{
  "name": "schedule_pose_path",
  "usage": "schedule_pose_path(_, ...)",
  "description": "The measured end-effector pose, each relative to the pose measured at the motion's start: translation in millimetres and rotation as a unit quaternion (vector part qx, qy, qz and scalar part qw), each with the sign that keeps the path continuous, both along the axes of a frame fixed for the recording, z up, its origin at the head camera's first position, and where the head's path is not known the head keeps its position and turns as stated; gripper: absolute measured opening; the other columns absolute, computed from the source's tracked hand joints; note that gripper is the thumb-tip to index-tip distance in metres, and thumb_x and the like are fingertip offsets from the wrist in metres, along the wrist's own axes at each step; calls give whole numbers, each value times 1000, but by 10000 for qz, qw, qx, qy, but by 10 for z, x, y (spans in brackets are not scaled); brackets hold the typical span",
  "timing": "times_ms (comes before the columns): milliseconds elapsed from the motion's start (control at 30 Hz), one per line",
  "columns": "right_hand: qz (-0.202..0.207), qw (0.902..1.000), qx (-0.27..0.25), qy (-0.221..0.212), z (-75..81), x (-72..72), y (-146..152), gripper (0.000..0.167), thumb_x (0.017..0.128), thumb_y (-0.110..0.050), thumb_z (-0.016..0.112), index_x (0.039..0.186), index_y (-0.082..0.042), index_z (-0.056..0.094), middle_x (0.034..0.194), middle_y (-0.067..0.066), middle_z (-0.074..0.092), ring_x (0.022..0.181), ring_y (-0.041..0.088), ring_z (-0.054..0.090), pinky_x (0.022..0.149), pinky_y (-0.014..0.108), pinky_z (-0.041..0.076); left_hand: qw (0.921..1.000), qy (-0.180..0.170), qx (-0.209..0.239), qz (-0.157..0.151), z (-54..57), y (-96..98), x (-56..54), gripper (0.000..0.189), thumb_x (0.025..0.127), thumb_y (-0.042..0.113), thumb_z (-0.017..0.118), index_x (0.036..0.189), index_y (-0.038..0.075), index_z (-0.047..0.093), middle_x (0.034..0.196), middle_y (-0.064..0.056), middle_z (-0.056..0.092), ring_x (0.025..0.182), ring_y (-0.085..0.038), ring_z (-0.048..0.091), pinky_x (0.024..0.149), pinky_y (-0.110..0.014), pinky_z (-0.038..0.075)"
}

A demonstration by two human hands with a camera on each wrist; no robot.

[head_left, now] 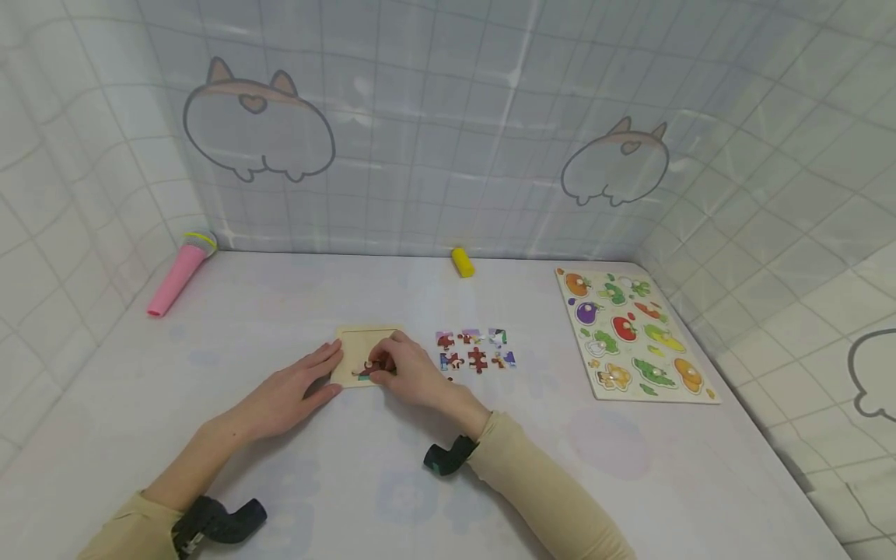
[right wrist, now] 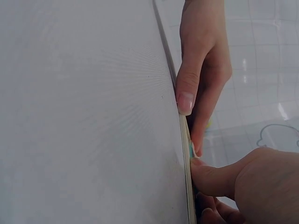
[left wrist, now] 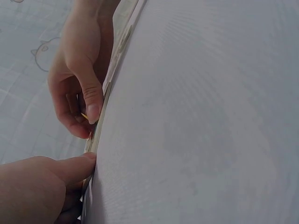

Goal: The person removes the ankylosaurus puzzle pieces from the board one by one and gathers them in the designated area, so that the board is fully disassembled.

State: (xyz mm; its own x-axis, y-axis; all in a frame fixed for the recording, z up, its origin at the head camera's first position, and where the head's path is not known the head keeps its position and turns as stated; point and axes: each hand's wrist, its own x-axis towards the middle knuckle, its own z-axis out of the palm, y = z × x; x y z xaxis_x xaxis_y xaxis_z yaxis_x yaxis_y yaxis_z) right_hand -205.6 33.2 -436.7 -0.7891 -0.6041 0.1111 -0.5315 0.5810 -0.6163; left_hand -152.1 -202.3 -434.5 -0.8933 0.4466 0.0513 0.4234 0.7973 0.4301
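A shallow wooden puzzle tray [head_left: 357, 342] lies flat on the table between the two hands. My left hand [head_left: 285, 398] rests at the tray's left side, its fingers fairly straight against the edge. The right hand [head_left: 413, 375] bends over the tray and pinches a reddish-brown jigsaw piece between thumb and fingers, largely covered by them. Beside those fingertips, picture pieces [head_left: 362, 370] show in the tray's lower part; how they join cannot be made out. Several loose jigsaw pieces [head_left: 477, 359] lie to the right of the tray, in rough rows.
On the right lies a board of vegetable pictures [head_left: 624, 328]. A yellow cylinder [head_left: 463, 263] is near the back wall, and a pink toy microphone [head_left: 180, 272] lies at the back left. Tiled-pattern walls bound the table at the back and sides.
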Motion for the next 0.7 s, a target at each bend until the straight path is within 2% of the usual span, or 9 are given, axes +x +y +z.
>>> schedule_pose_path(333,82,9999,-79,64,-2,-6,-15,22,93,-16,72,115,-10,68,99,1,56,82,8,50,71,13,41,10000,-20,-1,10,16,-3,9,63,101,31,60,150,-3,40,161,-19,31,146,-42,31,112,-59,34)
schedule_pose_path(700,66,9997,-223,6,5,-12,2,18,93,-15,73,109,-13,67,97,0,57,82,9,52,72,14,43,10000,-26,2,17,17,-1,2,64,101,33,59,150,-2,40,161,-18,31,146,-41,31,112,-59,35)
